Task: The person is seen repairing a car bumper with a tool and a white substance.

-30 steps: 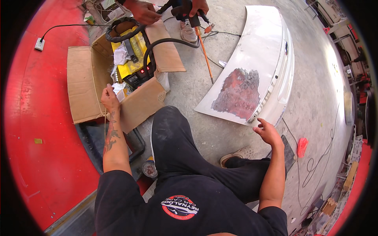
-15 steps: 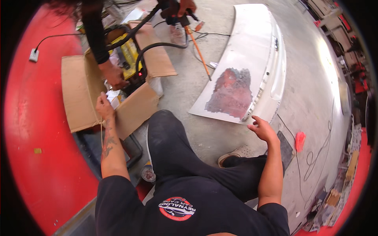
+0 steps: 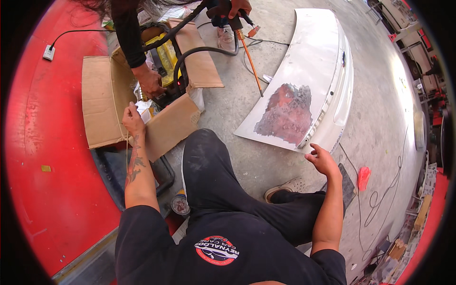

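Observation:
My left hand [image 3: 134, 118] is at the open cardboard box [image 3: 97, 90], fingers closed on something I cannot make out; a thin tan cord hangs beside that forearm. In the box are a yellow-and-black machine [image 3: 167, 61], black hoses and white packets. Another person's hand [image 3: 149, 80] reaches down into it; their other hand [image 3: 237, 9] grips a black gun with an orange rod [image 3: 251, 66]. My right hand [image 3: 321, 159] has its fingers apart by the lower edge of a white car panel [image 3: 316, 47], which has a rough reddish-grey patch [image 3: 285, 114].
A red panel or surface [image 3: 52, 142] fills the left, with a power strip [image 3: 49, 52]. A dark tray [image 3: 107, 171] and a can [image 3: 180, 204] are beside my leg. Cables and a red bag [image 3: 364, 178] lie on the concrete floor. Racks and parts line the right rim.
The other person has leaned in, and one hand has moved from above the hoses down into the box. The orange rod has shifted slightly. My hands stay about the same.

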A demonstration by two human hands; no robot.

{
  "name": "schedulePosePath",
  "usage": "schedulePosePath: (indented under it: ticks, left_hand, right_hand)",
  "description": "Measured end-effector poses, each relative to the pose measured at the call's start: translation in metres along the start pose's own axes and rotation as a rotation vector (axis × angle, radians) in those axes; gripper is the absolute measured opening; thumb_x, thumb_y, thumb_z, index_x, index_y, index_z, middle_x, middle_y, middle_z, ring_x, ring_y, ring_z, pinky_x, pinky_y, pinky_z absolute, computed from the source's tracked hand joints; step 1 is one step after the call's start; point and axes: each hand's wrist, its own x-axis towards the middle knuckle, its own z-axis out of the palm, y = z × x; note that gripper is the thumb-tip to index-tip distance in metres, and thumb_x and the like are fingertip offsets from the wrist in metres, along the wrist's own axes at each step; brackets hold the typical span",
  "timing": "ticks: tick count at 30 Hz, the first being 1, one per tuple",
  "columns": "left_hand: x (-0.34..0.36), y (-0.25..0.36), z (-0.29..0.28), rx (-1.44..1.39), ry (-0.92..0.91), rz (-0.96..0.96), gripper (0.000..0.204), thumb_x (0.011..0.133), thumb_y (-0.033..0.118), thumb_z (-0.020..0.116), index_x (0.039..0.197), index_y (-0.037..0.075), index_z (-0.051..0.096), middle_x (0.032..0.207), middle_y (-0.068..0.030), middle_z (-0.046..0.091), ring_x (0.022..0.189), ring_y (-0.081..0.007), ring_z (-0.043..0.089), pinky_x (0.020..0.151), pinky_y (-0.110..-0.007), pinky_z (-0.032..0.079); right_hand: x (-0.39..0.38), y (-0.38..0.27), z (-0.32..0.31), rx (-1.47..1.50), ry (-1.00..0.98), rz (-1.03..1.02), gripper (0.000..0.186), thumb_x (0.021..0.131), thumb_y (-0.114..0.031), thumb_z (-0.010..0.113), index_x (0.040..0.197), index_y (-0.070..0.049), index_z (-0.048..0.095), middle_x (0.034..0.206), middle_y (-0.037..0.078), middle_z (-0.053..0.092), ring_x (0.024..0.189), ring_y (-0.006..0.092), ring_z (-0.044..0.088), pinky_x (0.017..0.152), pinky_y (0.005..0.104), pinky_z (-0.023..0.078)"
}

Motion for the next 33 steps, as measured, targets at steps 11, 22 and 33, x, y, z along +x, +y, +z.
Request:
schedulePosePath:
  ticks: [11, 22, 33]
  left_hand:
    - [0.0, -0.002, 0.001, 0.004, -0.013, 0.01, 0.044, 0.092, 0.038, 0.052, 0.074, 0.0, 0.061, 0.055, 0.0012, 0.045, 0.052, -0.0075, 0.041, 0.05, -0.024, 0.032]
    - [0.002, -0.008, 0.001, -0.061, -0.064, -0.041, 0.042, 0.091, 0.037, 0.053, 0.075, -0.001, 0.062, 0.054, 0.0025, 0.042, 0.051, -0.0062, 0.039, 0.048, -0.024, 0.031]
    - [-0.001, 0.004, 0.0, 0.036, -0.048, -0.026, 0.042, 0.091, 0.037, 0.054, 0.076, -0.001, 0.063, 0.054, 0.0017, 0.045, 0.051, -0.0068, 0.041, 0.048, -0.024, 0.033]
  right_hand:
    - [-0.004, -0.002, 0.001, -0.001, 0.007, 0.015, 0.055, 0.082, -0.029, 0.064, 0.127, -0.002, 0.047, 0.111, 0.024, 0.06, 0.105, 0.0345, 0.058, 0.089, 0.0388, 0.045]
    - [-0.006, -0.016, -0.002, -0.022, 0.004, 0.002, 0.056, 0.082, -0.028, 0.063, 0.128, 0.0, 0.046, 0.114, 0.027, 0.057, 0.109, 0.0361, 0.055, 0.091, 0.0398, 0.043]
    - [-0.01, -0.017, -0.005, -0.056, 0.012, 0.017, 0.055, 0.083, -0.03, 0.062, 0.128, -0.002, 0.046, 0.113, 0.025, 0.058, 0.108, 0.0351, 0.055, 0.09, 0.0397, 0.044]
